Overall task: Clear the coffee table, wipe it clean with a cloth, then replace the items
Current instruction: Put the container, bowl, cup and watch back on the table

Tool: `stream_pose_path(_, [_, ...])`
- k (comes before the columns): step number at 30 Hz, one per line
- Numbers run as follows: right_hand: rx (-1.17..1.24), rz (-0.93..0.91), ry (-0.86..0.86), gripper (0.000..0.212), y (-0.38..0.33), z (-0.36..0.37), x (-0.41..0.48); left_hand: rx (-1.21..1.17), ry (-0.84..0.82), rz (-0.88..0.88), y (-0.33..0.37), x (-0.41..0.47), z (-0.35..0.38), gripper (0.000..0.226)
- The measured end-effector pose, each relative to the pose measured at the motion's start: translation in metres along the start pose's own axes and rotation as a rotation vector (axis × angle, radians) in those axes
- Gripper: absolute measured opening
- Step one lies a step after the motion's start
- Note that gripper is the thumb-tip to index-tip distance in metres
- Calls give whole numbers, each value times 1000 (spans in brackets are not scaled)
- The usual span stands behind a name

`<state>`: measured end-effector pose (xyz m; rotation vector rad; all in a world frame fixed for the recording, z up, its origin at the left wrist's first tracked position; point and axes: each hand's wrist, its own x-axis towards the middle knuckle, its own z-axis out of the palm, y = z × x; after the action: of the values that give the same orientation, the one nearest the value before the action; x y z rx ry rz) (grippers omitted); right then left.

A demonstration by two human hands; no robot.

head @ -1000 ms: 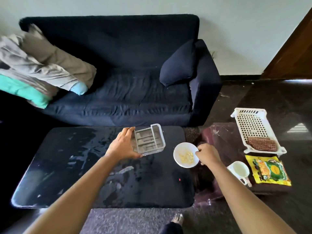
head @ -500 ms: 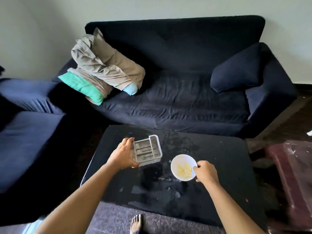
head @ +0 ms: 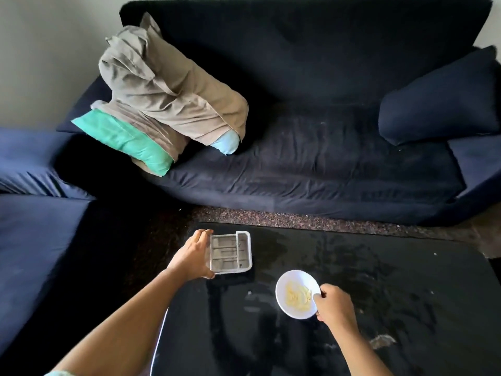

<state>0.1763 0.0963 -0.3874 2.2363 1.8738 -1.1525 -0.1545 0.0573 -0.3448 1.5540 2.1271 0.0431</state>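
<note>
The black glossy coffee table [head: 379,308] fills the lower right, streaked with damp marks. My left hand [head: 192,257] grips the left edge of a small white divided tray [head: 230,252] at the table's far left corner; whether the tray touches the surface I cannot tell. My right hand [head: 334,303] pinches the right rim of a white bowl [head: 296,294] with pale yellow food in it, low over the table's middle.
A dark navy sofa [head: 311,158] stands behind the table, with grey and teal pillows [head: 157,104] at its left and a navy cushion [head: 439,104] at its right. Another blue seat [head: 32,213] is at the left. A speckled rug strip [head: 298,217] lies between sofa and table.
My view has swung left, so the floor items at the right are out of sight. Both hands carried the tray and bowl leftward over the table, the tray reaching its far left corner.
</note>
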Motion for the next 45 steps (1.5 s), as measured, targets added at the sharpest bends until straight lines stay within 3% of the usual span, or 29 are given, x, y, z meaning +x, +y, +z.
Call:
stream_pose_path(9, [-43,-4,35,22,-13,29,16,-104,-133,52,-34,40,27,128])
stream_pose_path(13, [-24,15,47,27,-17,37,18,-354,-141,1,-37,37,36,143])
stream_pose_path(15, [27,30,60,30,-20,41,21,-718,-37,-189,-33,32,42,125])
stream_pose_path(17, [73,55,75,32,-23,44,27,-1081,95,-409,-28,27,49,77])
stream_pose_path(19, [92,64,79,28,-28,44,34,-1182,138,-505,-32,28,57,45])
stream_pose_path(27, [150,96,101,30,-34,51,53,-1055,137,-410,-25,22,55,32])
stream_pose_path(32, [172,88,83,30,-43,61,61,-928,170,-430,-26,26,60,34])
stream_pose_path(45, [106,135,69,26,-54,59,69,-872,238,-506,-8,16,58,38])
